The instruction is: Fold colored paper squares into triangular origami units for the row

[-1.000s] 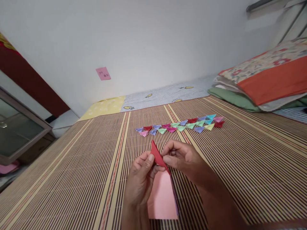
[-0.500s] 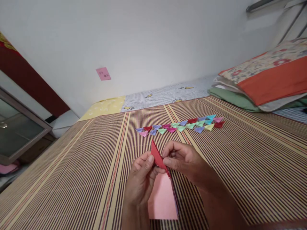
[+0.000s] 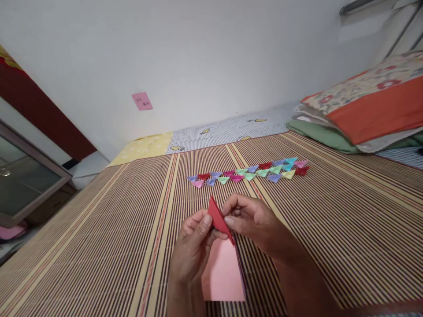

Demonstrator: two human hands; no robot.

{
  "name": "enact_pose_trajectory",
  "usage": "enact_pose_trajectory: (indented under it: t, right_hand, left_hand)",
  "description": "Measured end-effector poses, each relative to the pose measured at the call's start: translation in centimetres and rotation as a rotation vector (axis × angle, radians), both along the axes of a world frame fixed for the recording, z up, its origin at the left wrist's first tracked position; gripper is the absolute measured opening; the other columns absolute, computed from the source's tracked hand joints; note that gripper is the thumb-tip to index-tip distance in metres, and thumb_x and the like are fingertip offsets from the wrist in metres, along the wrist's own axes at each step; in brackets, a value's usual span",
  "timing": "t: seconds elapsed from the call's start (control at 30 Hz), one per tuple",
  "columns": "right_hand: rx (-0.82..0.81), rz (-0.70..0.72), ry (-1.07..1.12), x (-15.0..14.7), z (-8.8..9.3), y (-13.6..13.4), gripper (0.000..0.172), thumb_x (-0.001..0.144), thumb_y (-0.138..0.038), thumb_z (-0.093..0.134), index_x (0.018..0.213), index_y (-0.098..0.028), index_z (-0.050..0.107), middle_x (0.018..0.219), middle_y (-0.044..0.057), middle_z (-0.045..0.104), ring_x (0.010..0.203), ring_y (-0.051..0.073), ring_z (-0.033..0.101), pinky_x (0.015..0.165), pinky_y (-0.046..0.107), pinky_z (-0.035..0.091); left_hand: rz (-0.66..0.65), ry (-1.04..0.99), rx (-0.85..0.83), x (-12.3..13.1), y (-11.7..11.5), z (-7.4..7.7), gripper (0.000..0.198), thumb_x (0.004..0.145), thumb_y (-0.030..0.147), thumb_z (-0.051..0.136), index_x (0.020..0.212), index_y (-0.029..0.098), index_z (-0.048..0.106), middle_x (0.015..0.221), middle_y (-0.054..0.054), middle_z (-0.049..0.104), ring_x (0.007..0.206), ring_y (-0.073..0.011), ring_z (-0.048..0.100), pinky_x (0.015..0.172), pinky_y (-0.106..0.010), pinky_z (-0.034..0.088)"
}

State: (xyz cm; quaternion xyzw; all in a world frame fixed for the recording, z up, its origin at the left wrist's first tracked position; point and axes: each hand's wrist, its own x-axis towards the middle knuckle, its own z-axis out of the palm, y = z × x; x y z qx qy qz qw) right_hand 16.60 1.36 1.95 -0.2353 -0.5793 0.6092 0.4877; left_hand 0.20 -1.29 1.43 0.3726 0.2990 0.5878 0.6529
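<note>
Both of my hands pinch one small folded red paper piece (image 3: 217,217) above a striped bamboo mat (image 3: 99,237). My left hand (image 3: 192,251) grips it from the left with thumb and fingers closed. My right hand (image 3: 251,220) grips its right edge, fingers curled. Below my hands lies a stack of pink paper sheets (image 3: 223,275) with a darker edge on its right side. Farther off on the mat, several small folded paper triangles (image 3: 247,172) in red, pink, purple, green and blue lie in two rows.
Folded bedding, orange and floral (image 3: 370,105), is piled at the right. A white wall with a pink sticky note (image 3: 142,101) rises behind the mat. A glass-fronted cabinet (image 3: 23,176) stands at the left. A patterned sheet (image 3: 224,130) shows beyond the mat's far edge.
My hands and the red paper have shifted very slightly; the fingers keep working the fold. Nothing else has moved.
</note>
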Motion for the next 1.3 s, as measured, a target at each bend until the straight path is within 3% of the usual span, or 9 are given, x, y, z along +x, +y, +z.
enact_pose_trajectory:
  t: [0.33, 0.87, 1.0, 1.13, 1.3]
  right_hand:
    - [0.030, -0.053, -0.040, -0.3, 0.0, -0.1, 0.010, 0.091, -0.029, 0.068, 0.089, -0.019, 0.066, 0.078, -0.001, 0.064, 0.071, 0.013, 0.058, 0.068, 0.028, 0.048]
    - [-0.016, 0.011, 0.036, -0.5, 0.6, -0.3, 0.010, 0.091, -0.028, 0.066, 0.087, -0.019, 0.063, 0.073, -0.002, 0.061, 0.066, 0.012, 0.058, 0.064, 0.027, 0.047]
    - [0.063, -0.107, -0.096, -0.5, 0.8, -0.6, 0.005, 0.091, -0.020, 0.061, 0.088, -0.019, 0.065, 0.073, -0.002, 0.062, 0.067, 0.012, 0.057, 0.063, 0.026, 0.046]
    - [0.162, -0.218, -0.246, -0.3, 1.3, -0.8, 0.012, 0.084, -0.010, 0.060, 0.087, -0.019, 0.067, 0.070, -0.004, 0.060, 0.063, 0.011, 0.053, 0.058, 0.024, 0.044]
    - [0.245, -0.315, -0.307, -0.4, 1.8, -1.0, 0.013, 0.082, -0.008, 0.063, 0.083, -0.020, 0.069, 0.073, -0.004, 0.059, 0.065, 0.012, 0.052, 0.061, 0.025, 0.043]
  left_hand:
    - [0.012, 0.037, 0.014, 0.0, 0.0, 0.2, 0.019, 0.084, 0.031, 0.080, 0.081, 0.013, 0.077, 0.066, -0.002, 0.068, 0.058, -0.0104, 0.065, 0.061, -0.019, 0.057]
    - [0.005, 0.027, 0.014, 0.0, -0.1, 0.2, 0.017, 0.084, 0.030, 0.079, 0.084, 0.013, 0.079, 0.070, -0.004, 0.072, 0.057, -0.0113, 0.067, 0.059, -0.019, 0.056]
    - [0.024, 0.049, 0.023, 0.1, 0.1, 0.2, 0.017, 0.084, 0.030, 0.079, 0.083, 0.013, 0.079, 0.071, -0.003, 0.072, 0.056, -0.0102, 0.066, 0.058, -0.018, 0.055]
    - [0.055, 0.094, 0.041, 0.2, 0.2, 0.2, 0.015, 0.086, 0.029, 0.077, 0.083, 0.014, 0.079, 0.072, -0.004, 0.073, 0.062, -0.0125, 0.068, 0.062, -0.021, 0.056]
    - [0.033, 0.144, 0.058, 0.1, 0.0, 0.2, 0.015, 0.090, 0.028, 0.073, 0.089, 0.015, 0.080, 0.074, -0.005, 0.074, 0.066, -0.0130, 0.068, 0.068, -0.023, 0.056]
